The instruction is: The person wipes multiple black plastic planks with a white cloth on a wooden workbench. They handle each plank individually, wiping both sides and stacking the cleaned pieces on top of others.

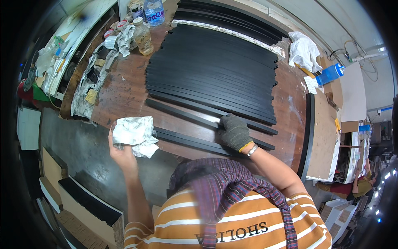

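Observation:
My left hand (120, 157), bare, is closed on a crumpled white cloth (133, 133) with faint grey marks, held up off the table's near left edge. A dark grey knit glove with a yellow cuff covers my right hand (235, 133). Its fingers are curled over a loose black strip (182, 115) near the table's front; the fingertips are partly hidden. Another black strip (186, 140) lies closer to me, running under my right wrist. Beyond them a wide row of black strips (211, 70) lies side by side.
More black strips (232, 20) lie behind a white-speckled bar (228, 31) on the brown table (120, 91). Bottles, including a cloudy jar (143, 39), stand far left. A white cloth (304, 52) and blue bottle (330, 74) are at right. One black strip (307, 133) lines the right edge.

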`<state>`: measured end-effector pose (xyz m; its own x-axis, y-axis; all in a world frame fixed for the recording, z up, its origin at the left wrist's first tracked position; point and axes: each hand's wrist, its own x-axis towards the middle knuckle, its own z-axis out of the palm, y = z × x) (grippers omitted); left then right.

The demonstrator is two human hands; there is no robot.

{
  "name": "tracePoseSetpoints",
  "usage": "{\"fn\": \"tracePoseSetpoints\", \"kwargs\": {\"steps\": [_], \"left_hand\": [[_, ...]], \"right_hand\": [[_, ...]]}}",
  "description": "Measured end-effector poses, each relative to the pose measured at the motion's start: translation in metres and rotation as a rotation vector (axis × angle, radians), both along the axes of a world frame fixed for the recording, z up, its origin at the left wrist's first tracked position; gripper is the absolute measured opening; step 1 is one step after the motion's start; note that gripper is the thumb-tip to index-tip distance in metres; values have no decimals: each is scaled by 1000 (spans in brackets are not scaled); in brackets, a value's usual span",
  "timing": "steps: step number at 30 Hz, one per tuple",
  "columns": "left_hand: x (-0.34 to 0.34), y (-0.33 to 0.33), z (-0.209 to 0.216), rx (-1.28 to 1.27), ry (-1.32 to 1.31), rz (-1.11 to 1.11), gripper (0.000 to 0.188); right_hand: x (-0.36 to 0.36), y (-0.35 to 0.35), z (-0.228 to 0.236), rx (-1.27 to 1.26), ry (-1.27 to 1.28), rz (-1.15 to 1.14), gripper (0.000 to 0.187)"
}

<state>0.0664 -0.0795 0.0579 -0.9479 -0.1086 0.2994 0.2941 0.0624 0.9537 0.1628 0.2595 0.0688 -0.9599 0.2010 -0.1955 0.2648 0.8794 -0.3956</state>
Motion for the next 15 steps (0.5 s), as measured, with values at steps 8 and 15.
{"fn": "tracePoseSetpoints", "kwargs": {"steps": [8,15], "left_hand": [[4,-3,-3,46,-112,-30,52],[-2,41,13,5,-130,-83,59]], "right_hand": [[-16,4,-10,232,134,63,17],[-15,4,22,228,-37,144,17]]}}
